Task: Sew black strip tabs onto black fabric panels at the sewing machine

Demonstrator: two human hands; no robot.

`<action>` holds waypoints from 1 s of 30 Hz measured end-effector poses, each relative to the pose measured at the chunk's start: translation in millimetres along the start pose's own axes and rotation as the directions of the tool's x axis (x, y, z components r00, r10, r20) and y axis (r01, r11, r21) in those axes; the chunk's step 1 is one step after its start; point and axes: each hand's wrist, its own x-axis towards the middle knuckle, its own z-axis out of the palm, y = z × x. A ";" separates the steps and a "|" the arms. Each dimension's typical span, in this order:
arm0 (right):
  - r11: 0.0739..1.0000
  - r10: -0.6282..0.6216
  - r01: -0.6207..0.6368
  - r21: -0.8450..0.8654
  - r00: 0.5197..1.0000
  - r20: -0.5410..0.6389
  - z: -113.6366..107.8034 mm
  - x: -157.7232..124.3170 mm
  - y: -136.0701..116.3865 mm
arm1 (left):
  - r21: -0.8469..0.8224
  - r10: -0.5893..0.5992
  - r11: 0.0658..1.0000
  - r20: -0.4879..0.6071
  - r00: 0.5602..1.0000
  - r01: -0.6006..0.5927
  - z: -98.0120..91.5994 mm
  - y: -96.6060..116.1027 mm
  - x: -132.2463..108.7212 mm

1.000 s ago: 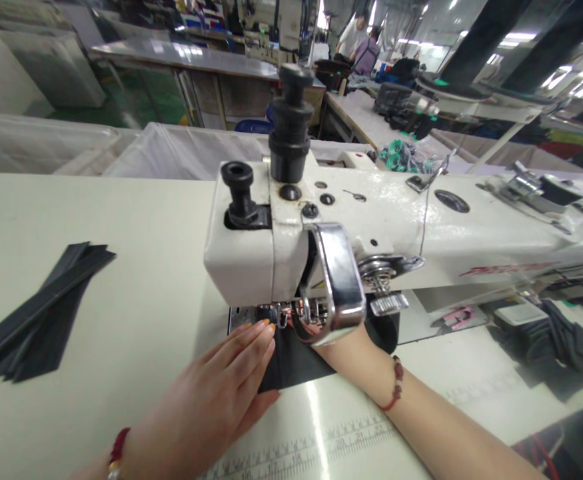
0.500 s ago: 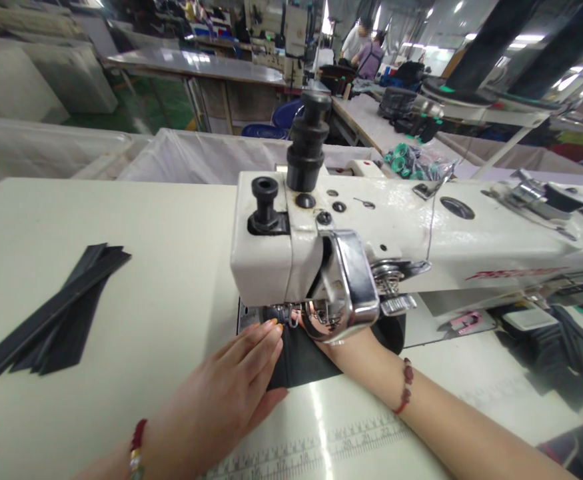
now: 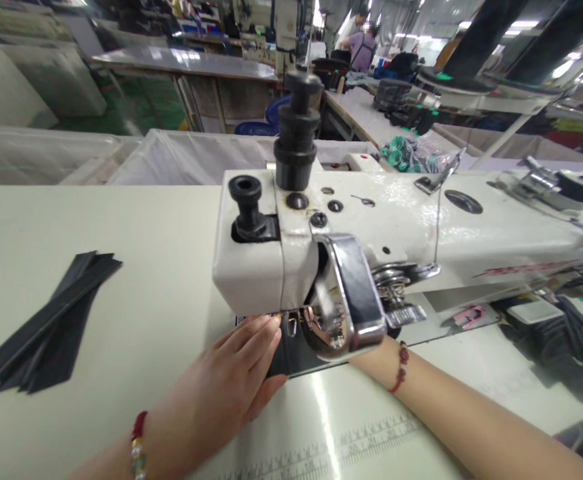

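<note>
A white sewing machine (image 3: 351, 207) stands across the table. Under its head lies a piece of black material (image 3: 301, 353), close to the needle area. My left hand (image 3: 236, 373) rests flat on the left part of this material, fingers extended side by side and thumb a little apart. My right hand reaches behind the shiny metal guard (image 3: 356, 287); only the wrist (image 3: 378, 363) and forearm show, and the fingers are hidden. Several black strips (image 3: 56, 320) lie in a crossed pile at the left.
Dark cut pieces (image 3: 566, 340) and a pink clip-like item (image 3: 470, 317) lie right of the machine. A ruler scale (image 3: 351, 450) runs along the front. Behind are lined bins (image 3: 171, 160), a bag of green spools (image 3: 406, 155) and a person (image 3: 361, 50).
The black material has moved further in under the machine, and less shows in front. My right hand has gone further behind the guard. The view has shifted slightly.
</note>
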 end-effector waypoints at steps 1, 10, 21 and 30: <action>1.000 0.004 -0.004 -0.001 1.000 0.002 -1.0 1.2 -0.5 | -0.011 -0.004 1.000 0.000 1.000 0.004 -0.1 -0.9 0.7; 0.999 0.040 -0.039 -0.007 0.999 0.004 -9.8 7.6 -5.2 | -0.054 -0.041 0.998 0.006 0.999 0.042 -1.2 -5.0 4.9; 1.000 0.016 -0.018 -0.024 0.998 -0.057 2.0 8.1 4.0 | -0.209 -0.017 0.977 0.091 0.996 0.036 -4.3 -14.4 -3.5; 0.983 -0.092 0.076 -0.168 0.992 -0.085 -10.6 -17.7 5.1 | -0.110 0.040 0.993 -0.063 0.997 -0.046 -11.6 -0.1 -14.9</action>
